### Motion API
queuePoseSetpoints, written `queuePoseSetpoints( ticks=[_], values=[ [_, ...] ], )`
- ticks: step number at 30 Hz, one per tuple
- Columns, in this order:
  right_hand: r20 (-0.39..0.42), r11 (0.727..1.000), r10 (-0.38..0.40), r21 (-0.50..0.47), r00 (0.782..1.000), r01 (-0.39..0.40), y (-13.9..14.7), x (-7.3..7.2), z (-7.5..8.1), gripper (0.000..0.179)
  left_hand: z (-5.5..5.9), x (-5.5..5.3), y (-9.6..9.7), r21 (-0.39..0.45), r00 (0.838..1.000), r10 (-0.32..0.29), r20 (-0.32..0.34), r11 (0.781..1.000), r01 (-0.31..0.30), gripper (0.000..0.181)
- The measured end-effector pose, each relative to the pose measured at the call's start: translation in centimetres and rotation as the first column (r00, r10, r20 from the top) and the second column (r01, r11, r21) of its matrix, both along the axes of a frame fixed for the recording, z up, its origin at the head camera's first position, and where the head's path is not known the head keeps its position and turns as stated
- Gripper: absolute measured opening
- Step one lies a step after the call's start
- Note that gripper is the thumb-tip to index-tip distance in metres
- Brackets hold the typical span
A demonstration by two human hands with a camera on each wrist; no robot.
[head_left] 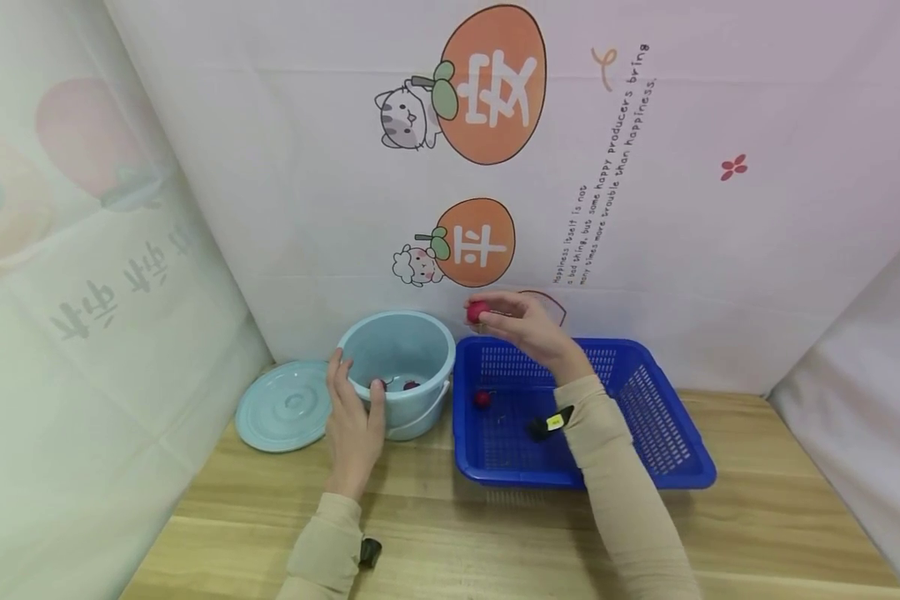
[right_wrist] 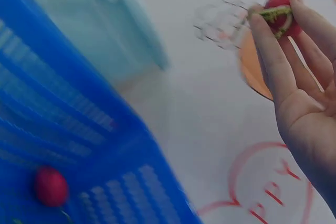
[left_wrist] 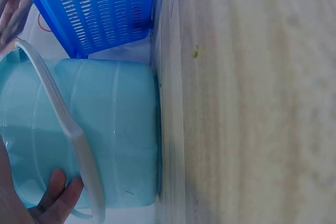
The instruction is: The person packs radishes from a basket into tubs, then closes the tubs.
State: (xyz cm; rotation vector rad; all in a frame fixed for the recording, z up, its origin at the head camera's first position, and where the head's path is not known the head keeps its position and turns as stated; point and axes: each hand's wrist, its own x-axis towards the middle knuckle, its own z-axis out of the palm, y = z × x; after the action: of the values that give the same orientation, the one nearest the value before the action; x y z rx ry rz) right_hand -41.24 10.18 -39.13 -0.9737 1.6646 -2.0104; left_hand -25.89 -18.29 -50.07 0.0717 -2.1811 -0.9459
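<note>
A small red radish (head_left: pixel 477 312) is pinched in the fingertips of my right hand (head_left: pixel 525 327), raised above the back left of the blue basket (head_left: pixel 585 478). The right wrist view shows green stem bits on this radish (right_wrist: pixel 278 17). My left hand (head_left: pixel 354 425) holds the light blue bucket (head_left: pixel 412 410) at its left front, the thumb at the rim. In the left wrist view, fingers (left_wrist: pixel 60 198) lie against the bucket wall beside the white handle (left_wrist: pixel 68 119). Dark red radishes (head_left: pixel 411 385) lie inside the bucket, partly hidden by its rim. Another radish (head_left: pixel 482 399) sits in the basket.
A round light blue lid (head_left: pixel 285 406) lies on the wooden table (head_left: pixel 450 533) left of the bucket. The basket stands close to the bucket's right side. Behind them hangs a printed white cloth (head_left: pixel 307 208), with more cloth along both sides.
</note>
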Motion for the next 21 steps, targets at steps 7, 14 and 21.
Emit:
queuePoseSetpoints(
  ticks=[7, 14, 21],
  values=[
    [-0.036, 0.995, 0.042, 0.093, 0.998, -0.039, -5.3, 0.9, -1.3, 0.034, -0.4, -0.1, 0.2, 0.010, 0.999, 0.004, 0.040, 1.000, -0.005, 0.063],
    [-0.116, 0.973, 0.053, 0.231, 0.992, -0.025, -8.0, 2.1, -1.9, 0.037, -0.6, -0.1, 0.3, 0.014, 0.999, 0.006, 0.039, 1.000, -0.007, 0.065],
    [-0.095, 0.972, 0.045, 0.236, 0.995, -0.021, -9.0, 2.3, -1.9, 0.036, -0.1, -0.5, -0.2, 0.003, 1.000, 0.015, 0.022, 1.000, -0.015, 0.066]
  ],
)
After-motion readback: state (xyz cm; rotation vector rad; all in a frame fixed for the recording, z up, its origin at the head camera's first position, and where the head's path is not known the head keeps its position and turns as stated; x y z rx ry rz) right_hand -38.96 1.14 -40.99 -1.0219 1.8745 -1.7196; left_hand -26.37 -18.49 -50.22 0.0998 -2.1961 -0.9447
